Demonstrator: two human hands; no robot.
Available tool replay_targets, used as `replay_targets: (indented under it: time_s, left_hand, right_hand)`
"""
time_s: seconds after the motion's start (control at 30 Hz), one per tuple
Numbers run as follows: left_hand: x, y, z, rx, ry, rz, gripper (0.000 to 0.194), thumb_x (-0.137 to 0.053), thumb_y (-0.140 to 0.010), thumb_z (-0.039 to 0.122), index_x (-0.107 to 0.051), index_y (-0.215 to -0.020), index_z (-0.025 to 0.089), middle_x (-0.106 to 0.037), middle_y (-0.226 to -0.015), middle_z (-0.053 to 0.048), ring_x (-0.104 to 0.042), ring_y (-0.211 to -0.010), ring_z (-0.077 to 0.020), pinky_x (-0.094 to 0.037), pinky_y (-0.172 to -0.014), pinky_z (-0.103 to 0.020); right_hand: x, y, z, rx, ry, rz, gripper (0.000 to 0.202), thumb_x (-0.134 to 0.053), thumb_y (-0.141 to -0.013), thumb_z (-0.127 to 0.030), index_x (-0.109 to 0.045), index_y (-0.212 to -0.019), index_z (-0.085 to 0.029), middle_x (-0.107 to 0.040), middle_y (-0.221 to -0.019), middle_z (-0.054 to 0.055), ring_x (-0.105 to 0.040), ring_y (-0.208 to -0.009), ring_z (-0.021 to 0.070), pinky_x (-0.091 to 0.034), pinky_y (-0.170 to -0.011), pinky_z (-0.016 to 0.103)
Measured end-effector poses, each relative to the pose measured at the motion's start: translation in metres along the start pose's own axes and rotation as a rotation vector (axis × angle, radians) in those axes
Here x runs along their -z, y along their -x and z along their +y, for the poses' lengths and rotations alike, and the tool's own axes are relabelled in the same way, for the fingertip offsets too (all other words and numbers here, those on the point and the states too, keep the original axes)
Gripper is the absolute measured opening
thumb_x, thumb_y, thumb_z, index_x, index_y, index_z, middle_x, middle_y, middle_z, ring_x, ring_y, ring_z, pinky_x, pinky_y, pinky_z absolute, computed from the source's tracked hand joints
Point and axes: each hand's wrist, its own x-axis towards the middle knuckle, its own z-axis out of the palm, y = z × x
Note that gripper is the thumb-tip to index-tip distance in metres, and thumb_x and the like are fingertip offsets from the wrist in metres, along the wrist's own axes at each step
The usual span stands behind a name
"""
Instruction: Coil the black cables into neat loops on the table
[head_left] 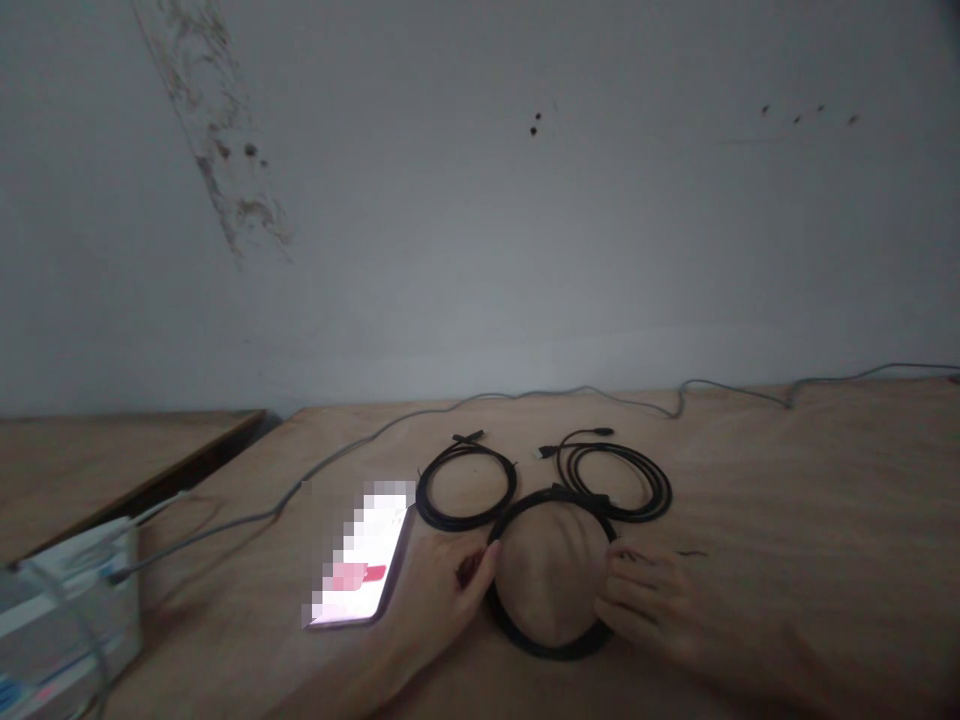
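A coiled black cable (553, 652) lies on the wooden table directly in front of me. My left hand (442, 590) grips the left side of this coil, thumb at its edge and fingers curled. On the opposite side, my right hand (652, 600) closes its bent fingers on the coil. Just behind lies a second black coil (457, 522) with its ends crossed at the top. To its right is a looser black USB cable (660, 487), whose two plugs point away from the loops; the front coil touches or overlaps its lower edge.
A phone (375, 560) with a lit, partly blurred screen lies left of my left hand. A white box-like item (120, 600) with cords stands at the left edge. A thin grey cord (337, 455) runs along the table's back toward the wall (480, 250). Another tabletop (112, 450) adjoins at left.
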Motion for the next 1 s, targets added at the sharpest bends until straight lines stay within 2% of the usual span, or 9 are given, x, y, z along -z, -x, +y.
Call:
replay_targets:
  time_s: [0.17,0.27,0.43,0.5,0.63,0.7,0.77,0.87,1.0]
  left_hand:
    - [0.003,0.000,0.001,-0.012,0.037,0.065,0.045,-0.042,-0.101,0.042,-0.046,-0.062,0.020,-0.051,-0.058,0.001,-0.048,-0.055,-0.0138,-0.029,-0.056,-0.028]
    - [0.003,0.000,0.000,-0.007,0.020,0.074,0.045,-0.042,-0.101,0.041,-0.044,-0.062,0.020,-0.050,-0.058,0.001,-0.048,-0.055,-0.0137,-0.029,-0.057,-0.028]
    - [-0.003,-0.002,-0.005,-0.028,-0.006,-0.020,0.044,-0.041,-0.099,0.039,-0.044,-0.060,0.019,-0.050,-0.057,0.001,-0.046,-0.054,-0.0138,-0.027,-0.056,-0.029]
    - [-0.006,-0.003,-0.007,-0.035,-0.020,-0.043,0.043,-0.042,-0.099,0.038,-0.043,-0.060,0.019,-0.050,-0.057,0.001,-0.046,-0.054,-0.0138,-0.026,-0.057,-0.029]
    - [-0.007,-0.003,-0.008,-0.047,-0.037,-0.065,0.043,-0.043,-0.099,0.039,-0.043,-0.061,0.019,-0.050,-0.057,0.002,-0.046,-0.055,-0.0136,-0.027,-0.057,-0.029]
    - [-0.007,-0.002,-0.007,-0.045,-0.047,-0.074,0.043,-0.044,-0.099,0.039,-0.044,-0.061,0.019,-0.050,-0.057,0.001,-0.046,-0.055,-0.0135,-0.027,-0.057,-0.029]
    - [-0.006,-0.002,-0.006,-0.042,-0.057,-0.077,0.043,-0.044,-0.099,0.039,-0.044,-0.061,0.019,-0.051,-0.058,0.001,-0.047,-0.055,-0.0135,-0.027,-0.058,-0.029]
    - [-0.006,-0.002,-0.006,-0.046,-0.060,-0.090,0.043,-0.043,-0.100,0.040,-0.045,-0.062,0.019,-0.053,-0.059,0.001,-0.048,-0.056,-0.0135,-0.028,-0.058,-0.029]
    - [-0.007,-0.003,-0.007,-0.033,-0.072,-0.108,0.044,-0.043,-0.100,0.041,-0.047,-0.063,0.019,-0.054,-0.059,0.001,-0.048,-0.055,-0.0134,-0.027,-0.057,-0.028]
  right_hand:
    - [0.017,-0.001,0.028,0.088,0.036,-0.061,0.035,-0.040,-0.103,-0.010,-0.073,-0.112,-0.019,-0.080,-0.097,0.008,-0.074,-0.094,0.0222,-0.058,-0.098,0.043]
    - [0.025,0.004,0.054,0.068,0.103,-0.002,0.035,-0.042,-0.101,-0.010,-0.071,-0.119,-0.020,-0.079,-0.105,0.008,-0.074,-0.099,0.0234,-0.056,-0.101,0.046]
    - [0.022,0.019,0.093,-0.094,0.120,-0.012,0.037,-0.044,-0.097,-0.006,-0.073,-0.116,-0.019,-0.078,-0.109,0.010,-0.068,-0.109,0.0275,-0.057,-0.097,0.049]
    - [0.020,0.024,0.102,-0.174,0.114,-0.097,0.040,-0.045,-0.091,-0.002,-0.074,-0.113,-0.017,-0.077,-0.109,0.012,-0.067,-0.109,0.0294,-0.059,-0.091,0.047]
    - [0.020,0.028,0.103,-0.411,0.026,-0.406,0.043,-0.051,-0.082,-0.002,-0.078,-0.111,-0.021,-0.076,-0.106,0.013,-0.067,-0.099,0.0288,-0.058,-0.089,0.045]
    - [0.022,0.027,0.099,-0.519,-0.010,-0.494,0.049,-0.050,-0.079,-0.001,-0.077,-0.114,-0.021,-0.075,-0.109,0.013,-0.066,-0.103,0.0298,-0.054,-0.093,0.047]
    - [0.026,0.025,0.094,-0.588,-0.036,-0.519,0.055,-0.050,-0.072,0.001,-0.076,-0.116,-0.020,-0.074,-0.111,0.012,-0.065,-0.106,0.0302,-0.051,-0.097,0.048]
    - [0.032,0.018,0.089,-0.601,-0.074,-0.491,0.057,-0.055,-0.065,-0.002,-0.075,-0.116,-0.020,-0.074,-0.112,0.012,-0.064,-0.107,0.0317,-0.048,-0.101,0.050]
    - [0.038,0.007,0.085,-0.536,-0.155,-0.453,0.049,-0.060,-0.076,-0.014,-0.073,-0.123,-0.022,-0.073,-0.120,0.011,-0.063,-0.110,0.0325,-0.046,-0.101,0.049]
